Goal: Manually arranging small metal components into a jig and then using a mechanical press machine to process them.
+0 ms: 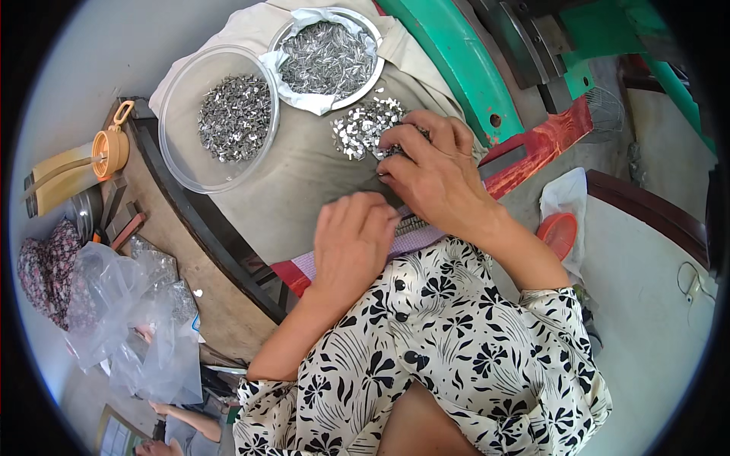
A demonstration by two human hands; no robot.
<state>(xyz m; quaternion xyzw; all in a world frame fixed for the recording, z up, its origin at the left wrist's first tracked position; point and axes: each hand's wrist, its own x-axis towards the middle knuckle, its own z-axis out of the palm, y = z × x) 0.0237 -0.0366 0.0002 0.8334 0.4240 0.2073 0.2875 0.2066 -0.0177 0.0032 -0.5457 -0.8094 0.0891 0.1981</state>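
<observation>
My right hand (445,171) is curled at the edge of a loose pile of small shiny metal pieces (369,129) on a grey-green cloth (296,205). Its fingertips are drawn together, and whatever they hold is hidden. Closer to my body, my left hand (353,239) has its fingers bent and pinched, slightly blurred. They meet a narrow ridged strip (411,223) beside a lilac cloth edge (426,239); anything in the pinch is too small to make out. Beyond the hands stand a clear round tub (171,144) of small metal pieces and a paper-lined bowl (376,34) of thin metal pins.
Green machinery (456,61) borders the work surface at the far right. A wooden bench (228,289) at left carries plastic bags (144,327) and an orange-lidded bottle (112,152). A red basket (557,234) lies at right. Another person (190,433) appears at lower left.
</observation>
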